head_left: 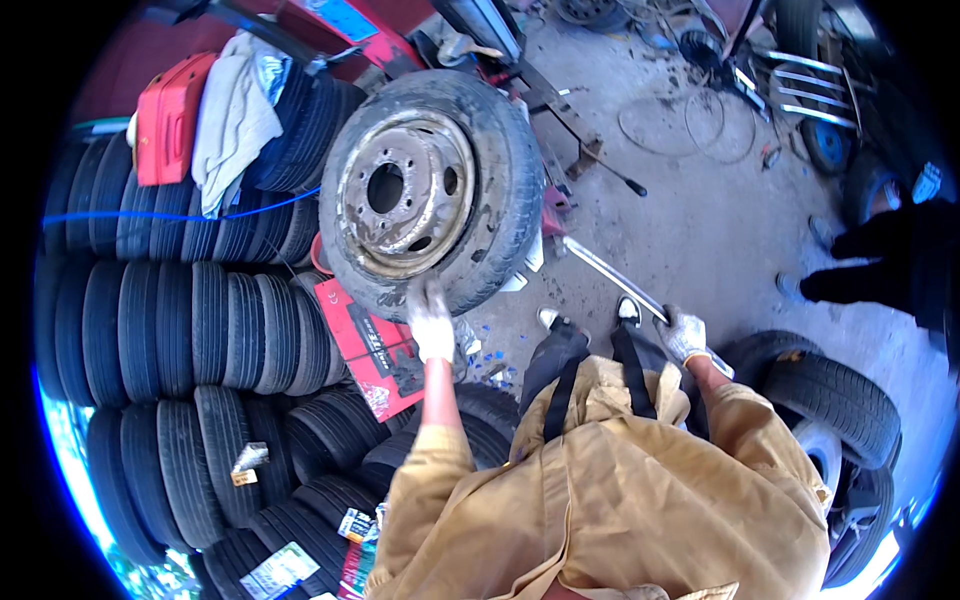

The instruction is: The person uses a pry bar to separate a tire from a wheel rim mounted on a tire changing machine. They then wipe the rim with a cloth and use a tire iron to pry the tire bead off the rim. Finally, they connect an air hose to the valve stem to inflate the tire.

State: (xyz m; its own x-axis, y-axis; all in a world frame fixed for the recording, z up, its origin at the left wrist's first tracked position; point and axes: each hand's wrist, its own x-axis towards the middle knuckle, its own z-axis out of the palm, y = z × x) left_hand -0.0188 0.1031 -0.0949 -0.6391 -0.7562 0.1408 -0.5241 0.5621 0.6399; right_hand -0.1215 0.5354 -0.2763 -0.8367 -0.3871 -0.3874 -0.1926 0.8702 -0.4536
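Observation:
A large tire [505, 190] on a worn, rust-stained steel wheel rim [410, 225] is raised in front of me, its holed face turned up and to the left. My left hand [431, 325], in a whitish work glove, rests on the tire's near sidewall with its fingers stretched out, slightly blurred. Off to the right, my right hand [684, 335] wears a similar glove and is closed around a long metal tire iron [615, 274]. The bar's far end reaches toward the tire's right side without touching it, as far as I can see.
Stacked tires [160, 320] fill the left side. A red toolbox [172, 118] and a grey cloth [235, 120] lie on top. Below the wheel is a red box [365, 345]. More tires [835, 400] lie at my right. Another person's dark-clothed legs [870, 270] stand at the far right.

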